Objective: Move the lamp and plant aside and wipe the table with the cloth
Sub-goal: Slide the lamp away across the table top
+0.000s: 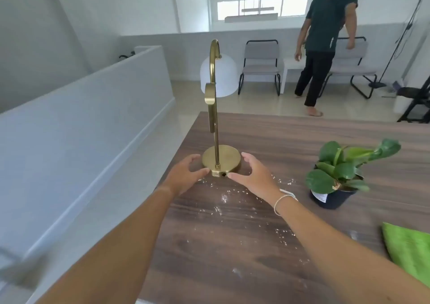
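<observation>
One brass lamp (218, 108), one potted plant (342, 175) and one green cloth (409, 250) sit on one desk (302, 140). Two hands (186, 175) reach in. At twelve o'clock stand two chairs (260, 66) and one person (325, 45).

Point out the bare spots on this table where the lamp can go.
Bare wood lies beyond the lamp, toward the table's far edge, and between lamp and plant. The near middle carries white crumbs; the cloth fills the near right.
</observation>
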`<state>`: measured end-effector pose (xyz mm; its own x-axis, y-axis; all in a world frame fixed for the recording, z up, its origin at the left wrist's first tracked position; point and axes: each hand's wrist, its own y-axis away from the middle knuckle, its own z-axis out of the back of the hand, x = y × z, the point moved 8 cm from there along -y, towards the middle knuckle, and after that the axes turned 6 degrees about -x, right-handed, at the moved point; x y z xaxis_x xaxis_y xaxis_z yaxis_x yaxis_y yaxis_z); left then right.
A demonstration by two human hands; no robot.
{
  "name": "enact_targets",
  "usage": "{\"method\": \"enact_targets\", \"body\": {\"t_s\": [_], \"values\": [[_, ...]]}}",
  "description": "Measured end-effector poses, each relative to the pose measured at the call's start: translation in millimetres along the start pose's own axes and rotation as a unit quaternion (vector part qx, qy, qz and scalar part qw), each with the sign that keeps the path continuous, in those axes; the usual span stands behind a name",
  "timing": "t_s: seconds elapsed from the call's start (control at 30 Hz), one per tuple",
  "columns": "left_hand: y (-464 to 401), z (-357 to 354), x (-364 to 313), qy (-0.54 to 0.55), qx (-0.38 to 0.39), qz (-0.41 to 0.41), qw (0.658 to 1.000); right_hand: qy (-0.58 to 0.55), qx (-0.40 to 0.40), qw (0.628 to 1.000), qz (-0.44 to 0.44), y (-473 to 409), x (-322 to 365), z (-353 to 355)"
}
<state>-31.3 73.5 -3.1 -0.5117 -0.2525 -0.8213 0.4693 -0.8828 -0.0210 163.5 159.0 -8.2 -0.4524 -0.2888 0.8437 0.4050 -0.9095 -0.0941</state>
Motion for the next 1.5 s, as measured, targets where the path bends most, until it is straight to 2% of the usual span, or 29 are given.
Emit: {"method": "enact_targets", "body": {"t_s": [0.17, 0.37, 0.53, 1.2, 1.5], "values": [[-26.4, -15.7, 4.6, -0.017, 0.093, -0.014, 0.995, 0.034, 0.022, 0.999, -0.007, -22.3, -5.6, -14.7], [-56.6, -25.8, 9.1, -0.042, 0.149, -0.055, 0.986, 0.047, 0.032, 0.998, -0.009, -40.9, -13.5, -24.3], [-71.1, -26.8, 14.8, -0.028, 0.139, -0.087, 0.986, 0.046, 0.027, 0.999, -0.011, -50.6, -17.7, -25.5], [-222.0, -47.2, 14.4, -0.008, 0.134, -0.098, 0.986, 0.02, 0.024, 0.999, -0.043, -189.2, -28.2, -31.4], [-237.3, -50.5, 15.6, -0.033, 0.13, -0.121, 0.983, 0.035, 0.013, 0.999, -0.038, -202.9, -34.8, -33.4]]}}
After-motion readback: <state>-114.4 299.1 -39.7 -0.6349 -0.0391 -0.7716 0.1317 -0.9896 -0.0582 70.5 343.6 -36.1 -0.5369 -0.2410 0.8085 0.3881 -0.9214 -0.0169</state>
